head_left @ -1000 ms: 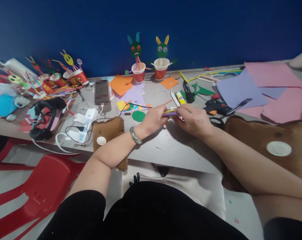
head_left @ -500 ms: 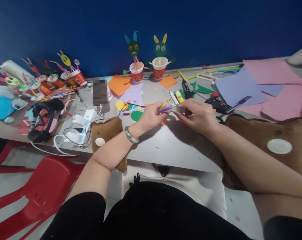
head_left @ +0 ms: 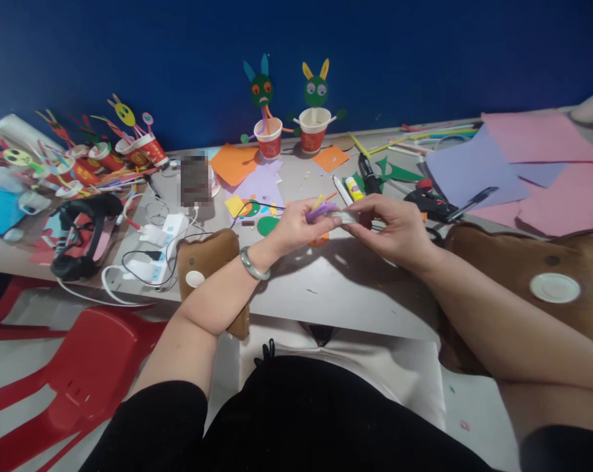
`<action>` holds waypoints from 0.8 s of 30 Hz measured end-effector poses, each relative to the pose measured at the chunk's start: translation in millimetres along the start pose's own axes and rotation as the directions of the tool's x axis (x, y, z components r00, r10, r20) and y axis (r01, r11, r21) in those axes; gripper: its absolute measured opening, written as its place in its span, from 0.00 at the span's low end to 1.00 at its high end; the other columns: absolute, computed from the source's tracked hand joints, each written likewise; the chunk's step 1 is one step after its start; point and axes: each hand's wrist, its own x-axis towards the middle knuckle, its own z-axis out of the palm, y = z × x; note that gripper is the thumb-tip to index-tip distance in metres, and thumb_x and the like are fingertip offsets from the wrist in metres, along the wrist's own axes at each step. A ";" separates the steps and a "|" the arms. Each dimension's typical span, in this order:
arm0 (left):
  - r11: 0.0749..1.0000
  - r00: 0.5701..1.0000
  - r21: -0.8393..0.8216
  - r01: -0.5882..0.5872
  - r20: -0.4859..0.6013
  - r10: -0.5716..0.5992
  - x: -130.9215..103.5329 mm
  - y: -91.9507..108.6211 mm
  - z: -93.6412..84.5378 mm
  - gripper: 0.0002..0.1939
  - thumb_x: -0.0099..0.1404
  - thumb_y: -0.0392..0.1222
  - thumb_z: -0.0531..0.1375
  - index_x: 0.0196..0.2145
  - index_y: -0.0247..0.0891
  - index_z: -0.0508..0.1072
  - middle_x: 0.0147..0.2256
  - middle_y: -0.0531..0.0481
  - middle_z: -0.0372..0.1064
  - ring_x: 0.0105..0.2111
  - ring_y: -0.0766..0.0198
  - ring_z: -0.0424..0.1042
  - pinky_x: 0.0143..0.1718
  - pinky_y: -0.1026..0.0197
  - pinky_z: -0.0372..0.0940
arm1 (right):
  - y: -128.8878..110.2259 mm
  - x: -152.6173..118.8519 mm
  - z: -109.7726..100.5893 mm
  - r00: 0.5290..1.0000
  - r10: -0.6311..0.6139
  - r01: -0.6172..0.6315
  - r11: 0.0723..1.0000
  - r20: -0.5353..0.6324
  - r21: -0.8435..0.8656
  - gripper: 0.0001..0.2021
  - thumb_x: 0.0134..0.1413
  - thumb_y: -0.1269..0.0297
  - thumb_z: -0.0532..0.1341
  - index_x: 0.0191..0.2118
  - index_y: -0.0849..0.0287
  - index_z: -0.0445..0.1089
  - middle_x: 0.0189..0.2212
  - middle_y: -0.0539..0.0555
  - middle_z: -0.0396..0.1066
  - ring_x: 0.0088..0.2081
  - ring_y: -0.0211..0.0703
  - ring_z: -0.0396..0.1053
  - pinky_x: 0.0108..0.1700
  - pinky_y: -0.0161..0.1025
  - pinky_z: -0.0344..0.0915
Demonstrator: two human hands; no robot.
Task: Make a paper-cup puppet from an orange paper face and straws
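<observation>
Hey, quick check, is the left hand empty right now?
No, the left hand has a bunch of thin purple strips in its grip, their ends sticking out past the fingertips.

Can make out no word, brand or number for certain. Beyond the left hand (head_left: 300, 226), on the lilac paper sheet (head_left: 264, 180), can see tiny dark marks, too small to tell as letters or drawn strokes. Farther beyond that hand, slightly to its left, on a red paper cup (head_left: 269, 145), can spot gold print, too blurred to read. Likewise on a second red paper cup (head_left: 312, 139), beyond its fingertips. Well to its left, on grouped red paper cups (head_left: 152, 151), more gold marking, equally illegible. Just beyond the right hand (head_left: 394, 229), on the glue stick (head_left: 354, 189), a label, unreadable.
</observation>
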 end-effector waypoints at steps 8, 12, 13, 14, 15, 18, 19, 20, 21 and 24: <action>0.994 0.992 -0.068 0.084 0.098 -0.077 -2.3 17.1 -8.4 0.12 0.61 0.42 0.68 0.26 0.39 0.69 0.26 0.56 0.64 0.30 0.70 0.63 0.34 0.63 0.63 | 1.9 0.0 -4.9 0.993 0.092 -0.105 0.978 0.080 0.179 0.20 0.63 0.39 0.73 0.41 0.51 0.80 0.30 0.52 0.77 0.25 0.41 0.69 0.27 0.43 0.67; 0.993 0.985 -0.042 0.109 0.136 -0.102 -6.6 29.3 -9.3 0.09 0.62 0.38 0.66 0.26 0.39 0.70 0.25 0.55 0.63 0.31 0.67 0.67 0.36 0.62 0.67 | 1.0 1.1 -7.5 0.991 0.084 -0.105 0.970 0.103 0.221 0.19 0.61 0.40 0.75 0.41 0.52 0.81 0.32 0.54 0.80 0.26 0.41 0.71 0.28 0.42 0.69; 0.993 0.985 -0.045 0.105 0.140 -0.098 -7.6 31.6 -9.2 0.10 0.62 0.37 0.66 0.26 0.39 0.69 0.25 0.56 0.63 0.31 0.68 0.67 0.36 0.62 0.67 | 0.7 1.5 -7.8 0.991 0.086 -0.106 0.968 0.099 0.225 0.19 0.60 0.40 0.76 0.40 0.52 0.82 0.33 0.54 0.81 0.27 0.42 0.72 0.28 0.42 0.69; 0.994 0.986 -0.049 0.098 0.143 -0.091 -8.4 33.2 -9.0 0.11 0.63 0.37 0.65 0.25 0.40 0.67 0.25 0.56 0.62 0.30 0.68 0.66 0.35 0.62 0.66 | 0.4 1.9 -8.0 0.992 0.091 -0.110 0.967 0.093 0.230 0.19 0.59 0.41 0.76 0.40 0.52 0.82 0.33 0.54 0.81 0.27 0.42 0.72 0.29 0.41 0.69; 0.995 0.986 -0.053 0.090 0.143 -0.082 -8.8 33.9 -8.8 0.12 0.63 0.36 0.64 0.25 0.40 0.66 0.25 0.56 0.62 0.29 0.69 0.64 0.34 0.62 0.66 | 0.1 2.3 -8.1 0.992 0.095 -0.113 0.965 0.088 0.237 0.19 0.58 0.42 0.77 0.40 0.52 0.82 0.34 0.54 0.82 0.27 0.41 0.72 0.29 0.41 0.69; 0.996 0.988 -0.054 0.065 0.144 -0.057 -8.3 31.4 -8.3 0.12 0.63 0.35 0.63 0.24 0.40 0.66 0.25 0.57 0.62 0.27 0.70 0.62 0.32 0.62 0.64 | -0.8 3.1 -8.5 0.992 0.092 -0.110 0.960 0.081 0.257 0.18 0.57 0.44 0.78 0.40 0.54 0.83 0.34 0.55 0.82 0.27 0.40 0.71 0.28 0.40 0.69; 0.997 0.989 -0.056 0.054 0.143 -0.045 -7.8 29.7 -8.2 0.11 0.63 0.35 0.63 0.24 0.40 0.67 0.25 0.56 0.63 0.27 0.70 0.62 0.31 0.62 0.64 | -1.1 3.2 -9.0 0.993 0.089 -0.107 0.959 0.078 0.261 0.18 0.58 0.44 0.78 0.40 0.54 0.83 0.34 0.55 0.82 0.27 0.40 0.71 0.28 0.40 0.69; 0.997 0.989 -0.061 0.043 0.145 -0.034 -7.3 28.0 -8.1 0.09 0.62 0.34 0.62 0.25 0.39 0.68 0.25 0.56 0.64 0.26 0.70 0.63 0.32 0.62 0.64 | -1.4 3.4 -9.7 0.993 0.089 -0.106 0.959 0.076 0.263 0.18 0.58 0.44 0.78 0.40 0.54 0.83 0.34 0.55 0.82 0.28 0.41 0.71 0.29 0.40 0.69; 0.997 0.989 -0.068 0.038 0.148 -0.028 -7.0 26.6 -8.0 0.08 0.62 0.34 0.62 0.26 0.39 0.70 0.24 0.56 0.65 0.26 0.70 0.64 0.32 0.62 0.64 | -1.7 3.5 -10.5 0.993 0.090 -0.107 0.958 0.077 0.264 0.18 0.58 0.43 0.78 0.41 0.53 0.84 0.34 0.55 0.82 0.28 0.41 0.72 0.29 0.40 0.69; 0.994 0.986 -0.092 0.065 0.158 -0.050 -6.9 25.2 -7.2 0.07 0.64 0.37 0.64 0.28 0.39 0.72 0.23 0.56 0.66 0.27 0.69 0.67 0.33 0.62 0.67 | -3.2 3.6 -13.0 0.992 0.085 -0.109 0.957 0.098 0.269 0.17 0.59 0.43 0.77 0.42 0.52 0.84 0.35 0.56 0.82 0.28 0.42 0.73 0.30 0.42 0.71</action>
